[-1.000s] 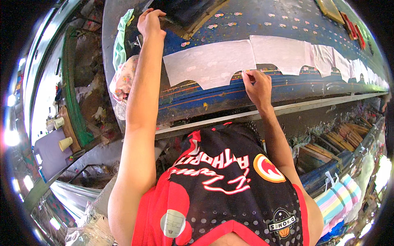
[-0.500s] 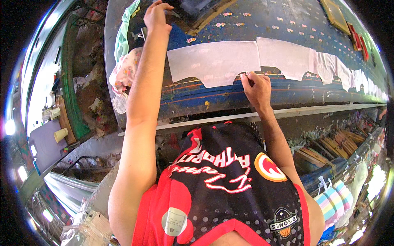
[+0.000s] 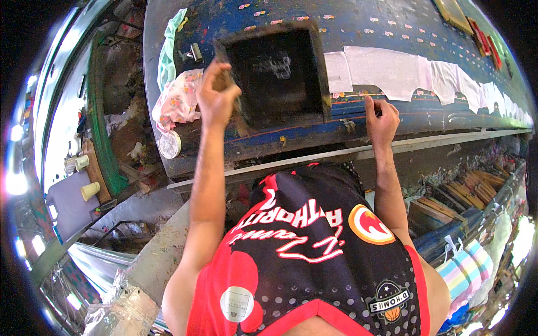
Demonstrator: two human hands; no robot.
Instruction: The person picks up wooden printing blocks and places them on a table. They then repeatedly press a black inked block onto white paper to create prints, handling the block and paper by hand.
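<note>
A dark, square screen-printing frame lies over the near part of the long blue table, slightly blurred. My left hand is closed on its left edge, thumb and fingers around the wood. White cut fabric pieces stretch in a row to the right; the frame covers most of the leftmost piece, so only its right end shows. My right hand hovers by the table's near edge, just below the row. Its fingers curl loosely, a gap between them and the thumb, with nothing visible in them.
A floral cloth, a mint-green cloth, and a round white-lidded tub sit at the table's left end. Small printed motifs dot the blue tabletop. A pale rail runs along the near side. Wooden frames are stacked below right.
My left hand has brought the frame nearer and down over the leftmost fabric piece. My right hand has left the fabric's edge and shifted right.
</note>
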